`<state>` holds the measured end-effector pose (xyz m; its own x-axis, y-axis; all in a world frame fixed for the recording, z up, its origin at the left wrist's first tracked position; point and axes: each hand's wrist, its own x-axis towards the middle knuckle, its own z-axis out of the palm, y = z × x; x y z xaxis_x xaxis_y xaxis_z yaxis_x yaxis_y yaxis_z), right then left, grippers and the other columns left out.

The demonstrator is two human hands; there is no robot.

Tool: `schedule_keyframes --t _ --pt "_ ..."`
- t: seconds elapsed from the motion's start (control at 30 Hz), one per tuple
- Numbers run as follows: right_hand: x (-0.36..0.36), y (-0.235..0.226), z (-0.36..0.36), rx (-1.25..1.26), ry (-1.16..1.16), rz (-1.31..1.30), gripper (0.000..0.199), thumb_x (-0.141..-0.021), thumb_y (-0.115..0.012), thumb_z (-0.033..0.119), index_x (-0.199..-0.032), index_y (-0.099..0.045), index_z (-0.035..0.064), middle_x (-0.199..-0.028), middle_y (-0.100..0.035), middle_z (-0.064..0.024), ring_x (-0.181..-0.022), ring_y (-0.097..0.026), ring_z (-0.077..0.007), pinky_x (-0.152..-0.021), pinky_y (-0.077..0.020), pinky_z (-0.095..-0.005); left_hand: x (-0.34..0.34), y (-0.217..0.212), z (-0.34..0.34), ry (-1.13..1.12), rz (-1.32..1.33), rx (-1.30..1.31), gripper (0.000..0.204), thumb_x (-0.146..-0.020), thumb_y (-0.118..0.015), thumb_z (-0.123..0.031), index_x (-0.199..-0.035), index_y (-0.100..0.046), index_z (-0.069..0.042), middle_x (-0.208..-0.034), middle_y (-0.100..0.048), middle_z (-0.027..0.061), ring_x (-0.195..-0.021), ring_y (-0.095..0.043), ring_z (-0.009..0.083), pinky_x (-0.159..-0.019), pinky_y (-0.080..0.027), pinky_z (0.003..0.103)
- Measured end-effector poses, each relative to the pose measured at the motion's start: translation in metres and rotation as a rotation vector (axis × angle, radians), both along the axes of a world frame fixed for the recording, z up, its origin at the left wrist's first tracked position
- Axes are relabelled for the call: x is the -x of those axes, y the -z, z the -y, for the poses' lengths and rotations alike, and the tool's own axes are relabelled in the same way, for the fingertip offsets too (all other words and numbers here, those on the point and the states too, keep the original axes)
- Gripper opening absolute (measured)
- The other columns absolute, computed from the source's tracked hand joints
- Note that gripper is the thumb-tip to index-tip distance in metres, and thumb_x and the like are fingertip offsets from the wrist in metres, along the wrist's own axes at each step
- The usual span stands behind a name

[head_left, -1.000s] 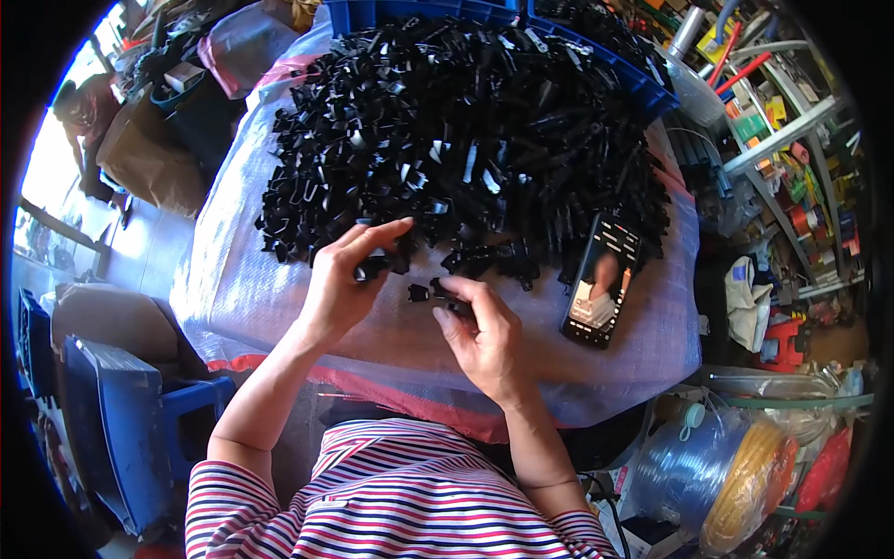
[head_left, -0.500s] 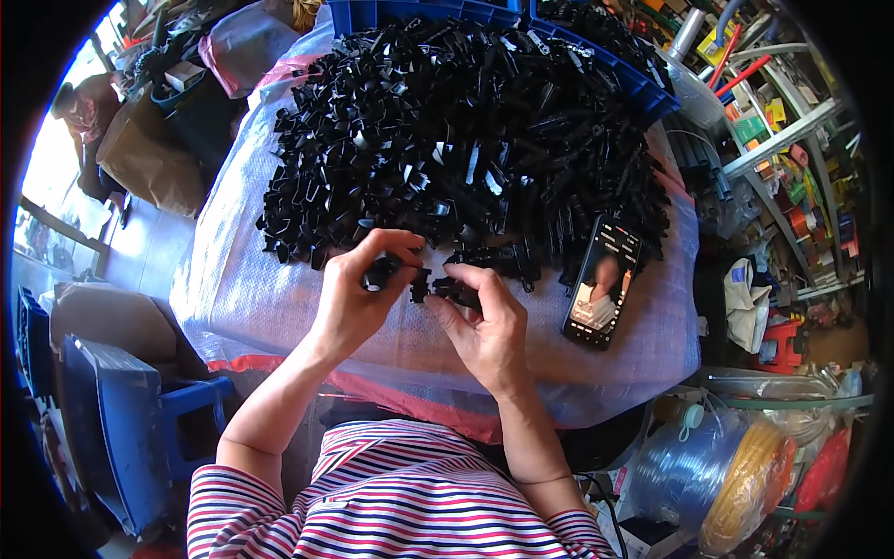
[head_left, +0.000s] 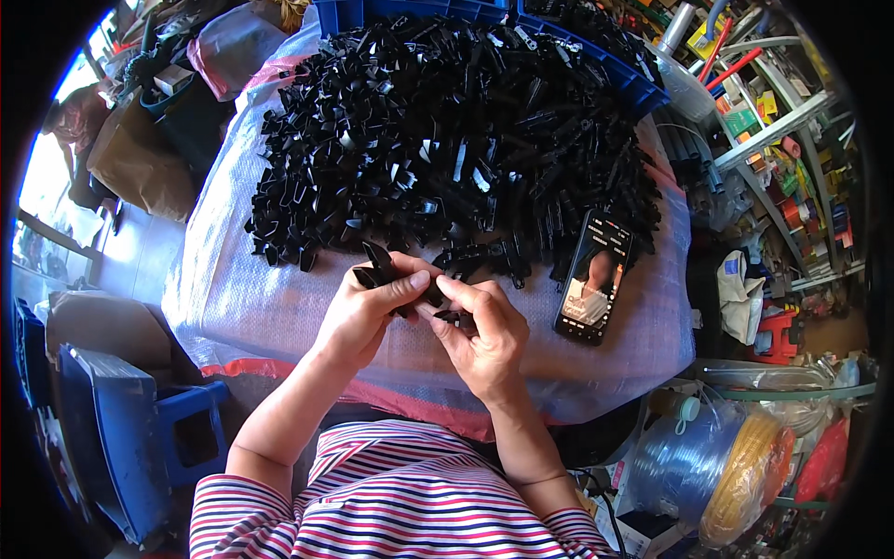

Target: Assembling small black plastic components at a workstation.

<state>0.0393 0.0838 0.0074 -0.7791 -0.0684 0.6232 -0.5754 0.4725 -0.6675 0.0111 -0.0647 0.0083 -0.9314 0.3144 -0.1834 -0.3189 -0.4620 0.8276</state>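
Observation:
Both hands meet over the front of a white woven sheet (head_left: 251,321), at the near edge of a large heap of small black plastic parts (head_left: 447,121). My left hand (head_left: 358,312) is closed on a black plastic part (head_left: 375,265), whose pointed end sticks up past the fingers. Close against it, my right hand (head_left: 484,331) grips another dark part (head_left: 456,319) between thumb and fingers. Where the fingertips meet, the parts are mostly hidden, so I cannot tell whether they are joined. Just beyond my right hand lie several loose black pieces (head_left: 480,256).
A phone (head_left: 596,277) with its screen lit lies right of my hands. Blue crates (head_left: 596,61) border the heap's far side. At left stands a blue plastic stool (head_left: 121,419); at right are wrapped coils of tubing (head_left: 689,466) and a crowded shelf (head_left: 778,140). Another person (head_left: 79,126) is at far left.
My hands have come together from slightly apart, the left thumb now pressing toward the right fingertips. The part in my left hand has turned so its end points up. The whole view has shifted slightly.

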Motion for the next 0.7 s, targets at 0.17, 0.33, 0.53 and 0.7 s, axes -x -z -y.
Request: schedule_keyframes --t 0.17,0.33,0.53,0.7 --pt "-0.003 0.004 0.0 0.005 0.025 -0.027 0.038 -0.068 -0.072 0.002 -0.104 -0.06 0.0047 -0.073 -0.055 -0.0046 -0.061 -0.054 -0.0127 -0.052 -0.0445 -0.0236 -0.002 0.0 -0.008 0.022 0.091 -0.106 0.014 -0.085 -0.058 -0.012 -0.093 -0.062 0.0 -0.077 -0.063 0.0044 -0.066 -0.059 0.0114 -0.06 -0.044 0.021" --pt "-0.003 0.003 -0.004 -0.025 0.055 -0.049 0.036 -0.068 -0.072 0.001 -0.102 -0.061 0.0042 -0.073 -0.055 -0.0043 -0.062 -0.055 -0.0138 -0.051 -0.0444 -0.0239 -0.002 0.0 -0.017 -0.031 -0.012 -0.043 0.013 -0.083 -0.061 -0.01 -0.091 -0.062 0.0 -0.077 -0.062 0.0053 -0.066 -0.058 0.0119 -0.059 -0.044 0.022" --pt "-0.014 0.0 -0.019 0.11 -0.055 0.231 0.024 -0.085 -0.055 0.006 -0.107 -0.047 -0.0003 -0.095 -0.05 -0.0073 -0.083 -0.049 -0.0113 -0.07 -0.0434 -0.0238 0.004 0.004 -0.013 -0.061 0.028 -0.01 0.012 -0.081 -0.062 -0.009 -0.089 -0.062 0.001 -0.073 -0.06 0.005 -0.063 -0.055 0.0116 -0.058 -0.043 0.023" --pt "-0.028 0.0 -0.034 0.127 0.113 0.332 0.024 -0.088 -0.056 0.014 -0.107 -0.057 -0.0002 -0.087 -0.059 -0.0051 -0.074 -0.054 -0.0115 -0.071 -0.0444 -0.0241 0.005 0.003 -0.017 -0.023 0.087 -0.024 0.014 -0.081 -0.063 -0.012 -0.088 -0.062 0.0 -0.072 -0.059 0.0047 -0.063 -0.054 0.0116 -0.059 -0.043 0.023"
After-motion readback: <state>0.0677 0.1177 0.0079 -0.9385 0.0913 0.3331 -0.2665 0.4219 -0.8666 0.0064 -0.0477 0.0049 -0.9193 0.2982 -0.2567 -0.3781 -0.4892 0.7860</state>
